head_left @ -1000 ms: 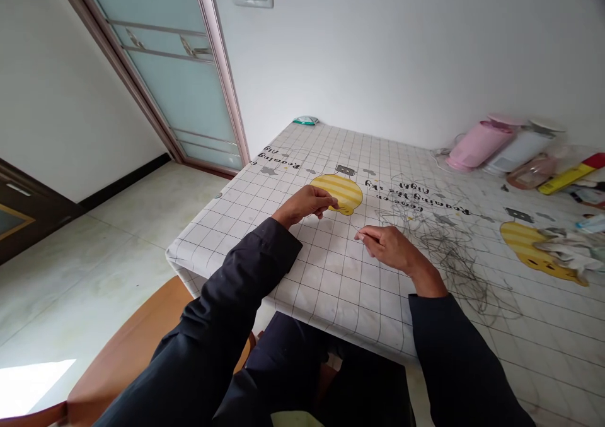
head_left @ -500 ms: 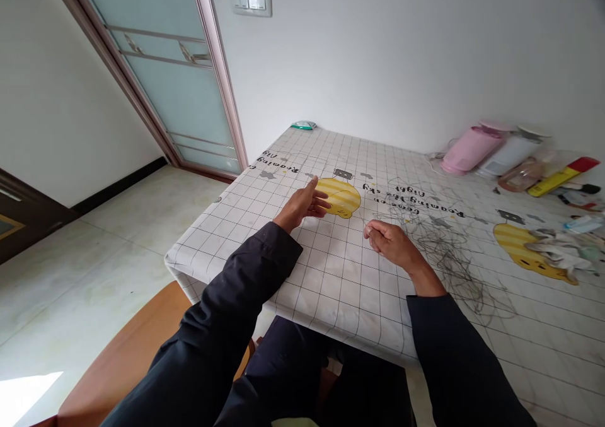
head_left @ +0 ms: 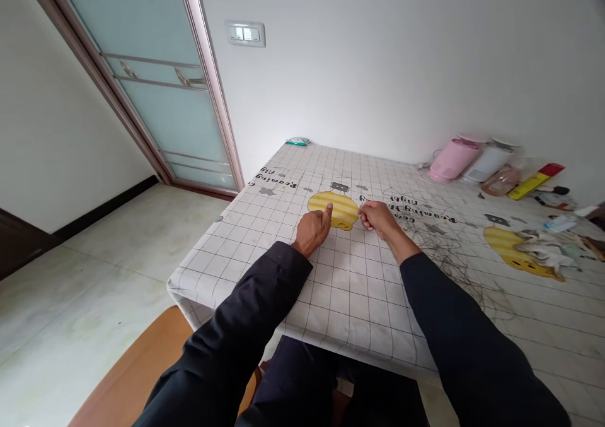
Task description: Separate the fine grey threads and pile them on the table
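Observation:
My left hand is closed above the yellow striped print of the checked tablecloth, its thumb pointing up and forward. To its right, my right hand is pinched, with fingertips pressed together near the print's right edge. Whatever either hand holds is too fine or too hidden to make out. Just right of my right hand lies a loose tangle of thin dark strands, like hair or thread, spread over the cloth.
At the back right stand a pink container and a white container, beside a yellow and red box. A crumpled cloth lies farther right. A green and white packet sits at the far corner. An orange chair is at lower left.
My left hand has curled from spread fingers into a closed grip. My right hand has moved forward and slightly left, closer to it. The camera view has tilted up slightly.

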`<action>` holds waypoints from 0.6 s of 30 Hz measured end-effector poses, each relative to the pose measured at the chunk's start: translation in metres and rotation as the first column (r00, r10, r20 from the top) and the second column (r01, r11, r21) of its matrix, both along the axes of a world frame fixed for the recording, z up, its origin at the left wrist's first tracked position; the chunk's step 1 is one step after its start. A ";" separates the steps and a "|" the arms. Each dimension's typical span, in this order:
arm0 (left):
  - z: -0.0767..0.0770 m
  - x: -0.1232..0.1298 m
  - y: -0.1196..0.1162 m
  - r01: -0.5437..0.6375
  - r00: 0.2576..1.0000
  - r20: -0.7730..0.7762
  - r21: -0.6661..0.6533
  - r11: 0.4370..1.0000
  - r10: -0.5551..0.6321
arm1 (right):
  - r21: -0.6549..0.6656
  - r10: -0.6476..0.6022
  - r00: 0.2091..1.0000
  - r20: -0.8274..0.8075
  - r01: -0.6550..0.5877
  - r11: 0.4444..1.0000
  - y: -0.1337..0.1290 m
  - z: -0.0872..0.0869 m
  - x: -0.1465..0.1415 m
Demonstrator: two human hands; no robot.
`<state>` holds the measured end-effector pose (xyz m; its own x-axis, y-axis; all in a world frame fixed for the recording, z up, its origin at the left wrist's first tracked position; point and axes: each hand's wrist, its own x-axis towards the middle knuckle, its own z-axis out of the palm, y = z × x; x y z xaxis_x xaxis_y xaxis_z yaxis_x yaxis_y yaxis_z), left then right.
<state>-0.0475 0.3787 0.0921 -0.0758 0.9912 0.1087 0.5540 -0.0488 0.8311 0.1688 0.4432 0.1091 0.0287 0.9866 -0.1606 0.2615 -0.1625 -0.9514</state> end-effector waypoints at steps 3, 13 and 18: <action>-0.003 0.006 0.000 -0.050 0.976 -0.211 0.037 0.998 0.057 | -0.060 -0.066 0.997 0.035 0.068 0.996 0.036 0.001 -0.017; -0.010 0.015 -0.003 0.053 0.911 -0.412 0.058 0.997 -0.025 | -0.236 -0.123 0.977 0.174 0.162 0.958 0.110 -0.016 -0.058; -0.009 0.015 -0.003 0.054 0.902 -0.431 0.045 0.998 -0.029 | -0.266 -0.094 0.956 0.277 0.170 0.949 0.130 -0.019 -0.065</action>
<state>-0.0325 0.3758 0.0826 0.0316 0.9841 0.1749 0.8532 -0.1176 0.5081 0.1040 0.5734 0.0903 0.2336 0.8848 -0.4031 0.4487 -0.4659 -0.7626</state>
